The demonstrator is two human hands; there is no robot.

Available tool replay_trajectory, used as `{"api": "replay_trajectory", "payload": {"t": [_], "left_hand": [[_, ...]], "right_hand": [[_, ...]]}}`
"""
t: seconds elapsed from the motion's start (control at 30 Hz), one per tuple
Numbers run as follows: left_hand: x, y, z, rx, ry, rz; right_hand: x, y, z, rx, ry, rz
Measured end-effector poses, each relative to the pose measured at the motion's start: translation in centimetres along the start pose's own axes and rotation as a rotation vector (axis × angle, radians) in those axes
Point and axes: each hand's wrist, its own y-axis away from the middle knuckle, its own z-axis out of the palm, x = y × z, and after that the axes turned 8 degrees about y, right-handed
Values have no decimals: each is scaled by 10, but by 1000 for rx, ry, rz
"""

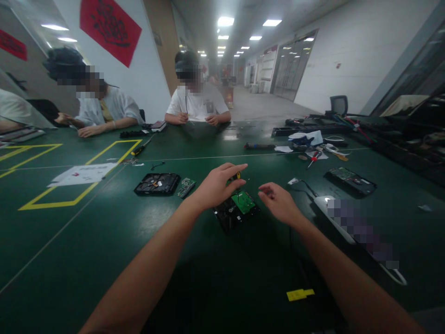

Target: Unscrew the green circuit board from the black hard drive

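Observation:
A hard drive (229, 219) with a green circuit board (245, 202) lies on the table in front of me. Above it, my left hand (219, 185) is closed around a screwdriver (238, 176) with a yellow and black handle. Its index finger stretches over the handle and its thumb is below; the shaft points down at the board. Just right of the drive hovers my right hand (279, 202), apart from it. Its fingers are loosely curled, thumb and fingertips apart, with nothing visible between them.
Left of the drive lie another hard drive (157, 184) and a loose circuit board (186, 187). A third drive (350, 181) is at right, near a white power strip (337, 220). Tools and cables clutter the far right. Two people (196, 104) sit across the table (104, 246).

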Motion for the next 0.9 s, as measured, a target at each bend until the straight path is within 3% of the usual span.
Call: {"api": "replay_trajectory", "payload": {"t": [0.2, 0.47, 0.73, 0.9], "left_hand": [[0, -6, -7, -74, 79, 36], [1, -6, 1, 16, 56, -6], [1, -6, -5, 48, 129, 28], [-5, -6, -2, 119, 190, -49]], "right_hand": [[19, 12, 19, -8, 13, -72], [2, 19, 20, -12, -28, -419], [-5, 22, 34, -57, 30, -418], [-4, 22, 34, -135, 47, -483]]}}
